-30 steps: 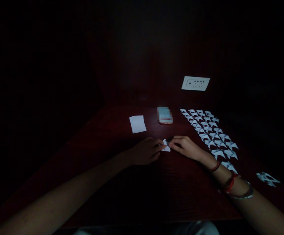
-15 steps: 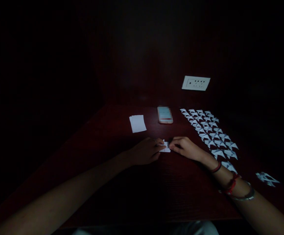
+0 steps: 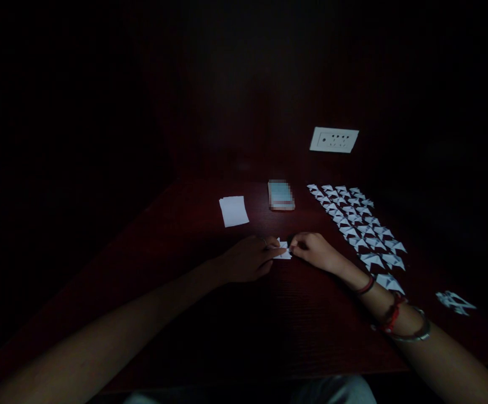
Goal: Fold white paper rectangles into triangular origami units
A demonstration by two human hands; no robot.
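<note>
A small piece of folded white paper [image 3: 285,254] lies on the dark red table between my hands. My left hand [image 3: 250,258] comes in from the left, its fingers pressing on the paper and holding it down. At the paper's right edge my right hand [image 3: 313,249] pinches with thumb and forefinger closed on it. The fingers cover part of the paper, so its full shape is hidden. Folded paper figures [image 3: 368,230] stand in several rows to the right of my right hand.
Square white sheets [image 3: 234,211] lie stacked beyond my left hand. A blurred-out flat box or pack [image 3: 281,194] sits near the wall. White paper strips or scraps [image 3: 455,303] lie far right. A socket plate [image 3: 334,139] is on the back wall; the surroundings are dark.
The whole view has shifted slightly. The paper's right part, upright or lighter before, now looks more folded under my right fingertips. Both hands stay on the paper.
</note>
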